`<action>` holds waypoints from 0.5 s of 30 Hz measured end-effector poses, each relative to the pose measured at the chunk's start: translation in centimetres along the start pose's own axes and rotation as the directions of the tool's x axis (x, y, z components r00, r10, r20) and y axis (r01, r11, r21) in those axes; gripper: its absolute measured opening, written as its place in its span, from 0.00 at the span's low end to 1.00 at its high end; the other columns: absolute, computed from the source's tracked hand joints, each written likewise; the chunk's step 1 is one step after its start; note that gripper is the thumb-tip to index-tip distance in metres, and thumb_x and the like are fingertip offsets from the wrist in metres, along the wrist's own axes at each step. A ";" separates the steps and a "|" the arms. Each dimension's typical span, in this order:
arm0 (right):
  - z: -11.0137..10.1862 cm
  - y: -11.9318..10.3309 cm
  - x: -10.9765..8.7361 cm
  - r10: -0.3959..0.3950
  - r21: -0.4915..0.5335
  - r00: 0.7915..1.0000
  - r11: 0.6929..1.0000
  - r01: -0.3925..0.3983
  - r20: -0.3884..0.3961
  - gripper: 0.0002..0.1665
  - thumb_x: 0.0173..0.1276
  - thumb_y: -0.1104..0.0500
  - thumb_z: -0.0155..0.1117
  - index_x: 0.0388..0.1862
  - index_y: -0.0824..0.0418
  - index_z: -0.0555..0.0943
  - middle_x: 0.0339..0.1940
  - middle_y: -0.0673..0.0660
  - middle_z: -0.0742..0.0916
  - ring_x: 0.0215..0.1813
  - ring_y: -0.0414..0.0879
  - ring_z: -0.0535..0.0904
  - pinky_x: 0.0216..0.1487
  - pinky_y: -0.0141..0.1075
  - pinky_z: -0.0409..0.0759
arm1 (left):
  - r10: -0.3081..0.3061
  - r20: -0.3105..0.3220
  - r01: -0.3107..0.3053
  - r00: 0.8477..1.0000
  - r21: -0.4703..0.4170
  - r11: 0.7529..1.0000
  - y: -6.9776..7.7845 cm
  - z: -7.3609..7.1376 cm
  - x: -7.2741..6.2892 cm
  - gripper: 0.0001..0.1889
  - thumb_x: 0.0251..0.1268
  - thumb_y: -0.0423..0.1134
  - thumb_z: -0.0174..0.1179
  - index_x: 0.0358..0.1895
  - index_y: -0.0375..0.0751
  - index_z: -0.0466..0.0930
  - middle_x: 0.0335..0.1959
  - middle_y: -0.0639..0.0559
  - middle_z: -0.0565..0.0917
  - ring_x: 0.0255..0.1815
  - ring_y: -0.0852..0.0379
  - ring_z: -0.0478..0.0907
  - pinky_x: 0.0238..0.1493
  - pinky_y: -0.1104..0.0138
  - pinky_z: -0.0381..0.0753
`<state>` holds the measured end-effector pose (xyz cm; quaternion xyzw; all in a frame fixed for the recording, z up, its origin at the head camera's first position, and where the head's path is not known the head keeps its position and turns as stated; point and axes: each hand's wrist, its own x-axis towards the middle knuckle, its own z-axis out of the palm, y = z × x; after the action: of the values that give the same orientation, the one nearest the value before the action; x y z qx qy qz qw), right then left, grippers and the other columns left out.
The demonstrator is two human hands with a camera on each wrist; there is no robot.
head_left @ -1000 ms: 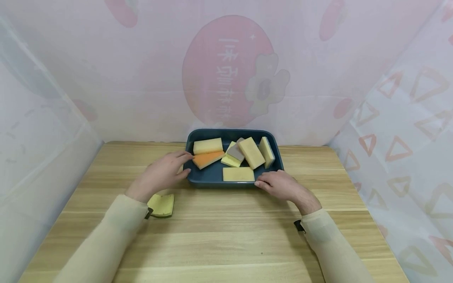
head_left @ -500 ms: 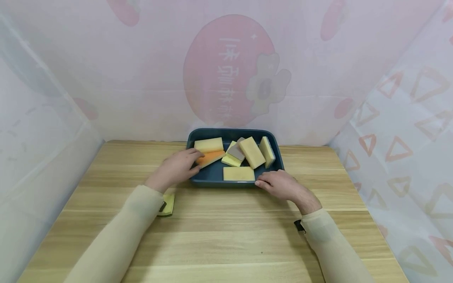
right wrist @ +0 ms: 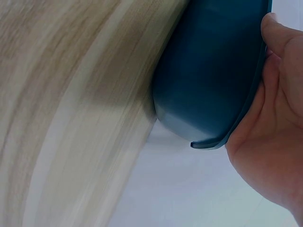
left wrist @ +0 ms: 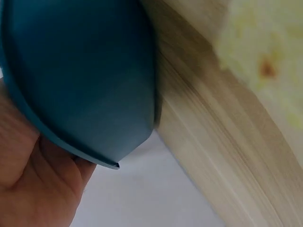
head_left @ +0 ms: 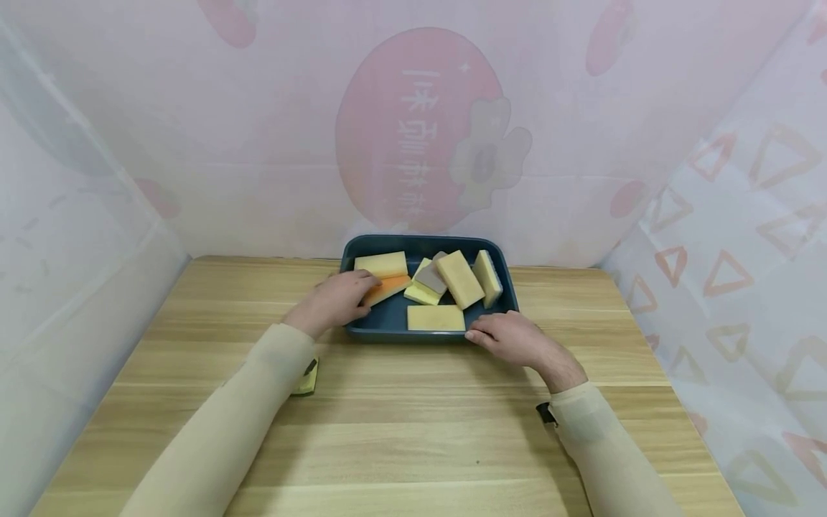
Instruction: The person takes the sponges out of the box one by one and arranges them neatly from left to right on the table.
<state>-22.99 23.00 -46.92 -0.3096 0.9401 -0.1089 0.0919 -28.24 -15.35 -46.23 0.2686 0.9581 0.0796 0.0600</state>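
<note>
- Pinching the orange sponge (head_left: 390, 286) by its left end, inside the tray (head_left: 390, 335), with curled left hand (head_left: 334, 298).
- Clasping the tray rightward of that grip with right hand (head_left: 510, 336), presumably for steadiness.
- Just beyond: pale sponge (head_left: 381, 263), perhaps bracing.

Left forearm (head_left: 222, 431) and right forearm (head_left: 610, 449) sleeved and extended forward, left hand (head_left: 332, 300) palm down, fingers bent, fingertips' hold hard to make out, right hand (head_left: 512, 336) angled inward at the wrist, fingers curled opposite the thumb
</note>
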 end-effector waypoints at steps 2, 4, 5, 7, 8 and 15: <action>0.0 0.0 0.0 0.001 0.000 1.000 1.000 -0.001 0.000 0.20 0.97 0.46 0.60 0.55 0.52 0.95 0.48 0.48 0.95 0.49 0.43 0.89 0.63 0.56 0.88 | 0.001 0.004 -0.001 1.000 0.006 1.000 -0.1 0.1 0.2 0.30 0.84 0.39 0.75 0.83 0.38 0.81 0.81 0.38 0.85 0.78 0.37 0.86 0.82 0.39 0.87; -0.1 0.1 -0.1 0.004 0.001 1.000 1.000 -0.004 0.002 0.20 0.97 0.46 0.60 0.55 0.52 0.95 0.48 0.48 0.95 0.49 0.43 0.89 0.62 0.55 0.87 | 0.000 0.006 0.000 1.000 0.010 1.000 -0.2 0.2 0.4 0.32 0.83 0.39 0.76 0.84 0.39 0.80 0.81 0.38 0.85 0.77 0.37 0.86 0.82 0.40 0.87; -0.1 0.1 -0.1 0.005 0.001 1.000 1.000 -0.005 0.003 0.19 0.97 0.46 0.60 0.55 0.52 0.95 0.48 0.47 0.95 0.49 0.43 0.89 0.62 0.55 0.87 | -0.002 0.007 0.002 1.000 0.013 1.000 -0.2 0.3 0.6 0.32 0.83 0.39 0.76 0.84 0.39 0.80 0.81 0.39 0.85 0.77 0.38 0.86 0.82 0.41 0.87; -0.1 0.2 -0.1 0.004 0.000 1.000 1.000 -0.004 0.004 0.19 0.97 0.46 0.60 0.54 0.52 0.95 0.47 0.47 0.95 0.48 0.42 0.88 0.62 0.55 0.87 | -0.006 0.005 0.006 1.000 0.016 1.000 -0.2 0.5 0.7 0.33 0.82 0.40 0.77 0.84 0.40 0.80 0.80 0.39 0.85 0.77 0.38 0.86 0.82 0.41 0.86; -0.1 0.2 -0.1 0.003 0.000 1.000 1.000 -0.003 0.005 0.19 0.97 0.46 0.60 0.54 0.52 0.95 0.47 0.47 0.95 0.48 0.42 0.88 0.62 0.55 0.87 | -0.009 0.004 0.009 1.000 0.018 1.000 -0.1 0.5 0.8 0.33 0.82 0.40 0.77 0.84 0.40 0.80 0.80 0.39 0.86 0.77 0.39 0.87 0.82 0.41 0.87; 0.0 0.2 -0.2 -0.002 -0.003 1.000 1.000 0.002 0.003 0.19 0.97 0.46 0.60 0.54 0.51 0.95 0.47 0.47 0.95 0.49 0.43 0.89 0.63 0.55 0.88 | -0.018 -0.016 0.018 1.000 0.027 0.999 -0.1 1.0 1.1 0.31 0.82 0.40 0.77 0.83 0.41 0.82 0.78 0.40 0.87 0.74 0.39 0.88 0.80 0.39 0.88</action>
<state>-22.97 23.28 -46.95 -0.3109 0.9399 -0.1069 0.0928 -29.03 -14.76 -47.30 0.2600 0.9619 0.0682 0.0498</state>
